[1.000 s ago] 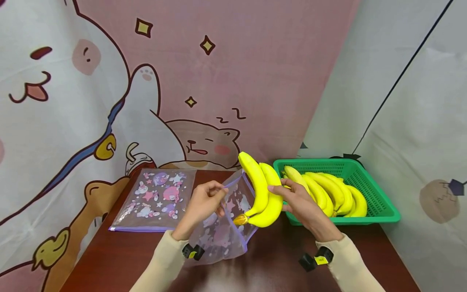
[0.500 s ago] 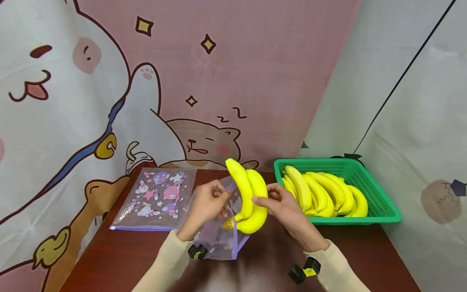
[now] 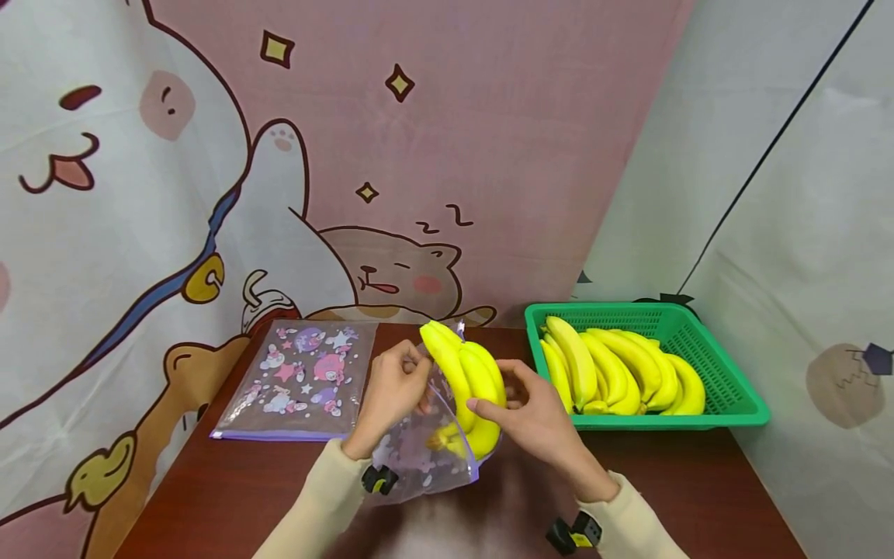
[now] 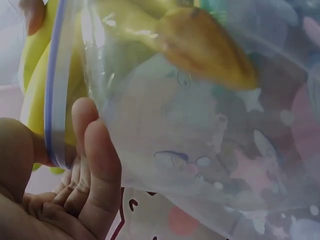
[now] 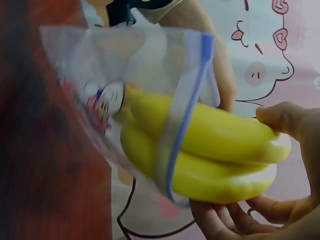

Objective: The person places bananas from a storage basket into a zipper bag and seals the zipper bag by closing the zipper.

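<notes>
My right hand (image 3: 534,411) grips a small bunch of yellow bananas (image 3: 482,380), thumb on one side and fingers on the other. The stem end (image 4: 205,50) is inside a clear zip bag (image 3: 419,450) with a purple zip edge and printed cartoon figures, while the banana tips stick out of its mouth. My left hand (image 3: 394,388) pinches the bag's rim between thumb and fingers. In the right wrist view the purple zip (image 5: 185,135) crosses the middle of the bananas (image 5: 215,130).
A green basket (image 3: 740,396) with several more bananas (image 3: 621,365) stands at the right on the dark red-brown table (image 3: 244,497). Another printed zip bag (image 3: 300,380) lies flat at the left. A cartoon-printed cloth (image 3: 489,155) hangs behind the table.
My right hand has moved left and a little down, carrying the bananas stem first into the bag. The left hand keeps its pinch on the bag's rim.
</notes>
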The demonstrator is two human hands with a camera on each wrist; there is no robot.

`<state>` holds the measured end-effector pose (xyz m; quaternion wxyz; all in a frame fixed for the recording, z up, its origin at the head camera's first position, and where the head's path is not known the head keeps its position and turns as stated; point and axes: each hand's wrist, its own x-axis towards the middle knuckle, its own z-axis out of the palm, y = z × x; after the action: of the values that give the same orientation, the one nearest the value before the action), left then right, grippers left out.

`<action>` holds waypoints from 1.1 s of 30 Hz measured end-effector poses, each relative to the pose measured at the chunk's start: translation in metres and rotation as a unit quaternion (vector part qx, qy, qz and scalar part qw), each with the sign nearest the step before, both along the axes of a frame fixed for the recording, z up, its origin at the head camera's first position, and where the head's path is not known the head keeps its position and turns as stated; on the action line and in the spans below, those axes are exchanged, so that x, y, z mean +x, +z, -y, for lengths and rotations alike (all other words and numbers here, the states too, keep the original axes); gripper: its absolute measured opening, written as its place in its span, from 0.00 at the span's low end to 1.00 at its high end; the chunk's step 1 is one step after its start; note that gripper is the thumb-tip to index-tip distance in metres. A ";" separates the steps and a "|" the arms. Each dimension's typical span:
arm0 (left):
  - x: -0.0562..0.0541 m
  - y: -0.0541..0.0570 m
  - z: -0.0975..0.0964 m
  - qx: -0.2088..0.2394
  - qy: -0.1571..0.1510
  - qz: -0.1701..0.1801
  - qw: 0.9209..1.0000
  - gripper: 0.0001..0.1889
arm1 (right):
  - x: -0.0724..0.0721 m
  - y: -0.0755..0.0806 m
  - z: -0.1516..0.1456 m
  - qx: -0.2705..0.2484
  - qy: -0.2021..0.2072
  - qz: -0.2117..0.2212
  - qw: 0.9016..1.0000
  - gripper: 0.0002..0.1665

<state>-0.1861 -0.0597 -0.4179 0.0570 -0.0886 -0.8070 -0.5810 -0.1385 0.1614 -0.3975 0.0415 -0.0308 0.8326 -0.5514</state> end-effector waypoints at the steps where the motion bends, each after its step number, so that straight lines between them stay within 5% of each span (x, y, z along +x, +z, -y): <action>1: -0.001 -0.001 0.001 0.001 0.004 -0.002 1.000 0.09 | 0.000 0.000 -0.001 0.006 0.004 -0.004 1.000 0.40; 7: -0.004 -0.002 0.005 0.004 0.019 -0.025 1.000 0.09 | 0.003 -0.004 0.001 0.049 0.018 -0.013 0.999 0.36; 15: -0.002 -0.004 0.000 0.029 -0.026 -0.016 0.999 0.07 | 0.003 -0.012 0.009 0.056 -0.011 -0.025 0.998 0.35; 27: -0.004 0.000 0.004 0.054 0.004 -0.028 0.998 0.08 | 0.004 -0.019 0.005 0.107 0.025 -0.020 0.994 0.36; 33: 0.003 0.003 0.002 0.012 -0.004 -0.061 0.998 0.06 | 0.002 -0.018 0.005 0.151 0.018 -0.015 0.988 0.36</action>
<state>-0.1832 -0.0615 -0.4149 0.1048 -0.1262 -0.7949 -0.5842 -0.1368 0.1561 -0.4156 0.0429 -0.0476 0.9060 -0.4184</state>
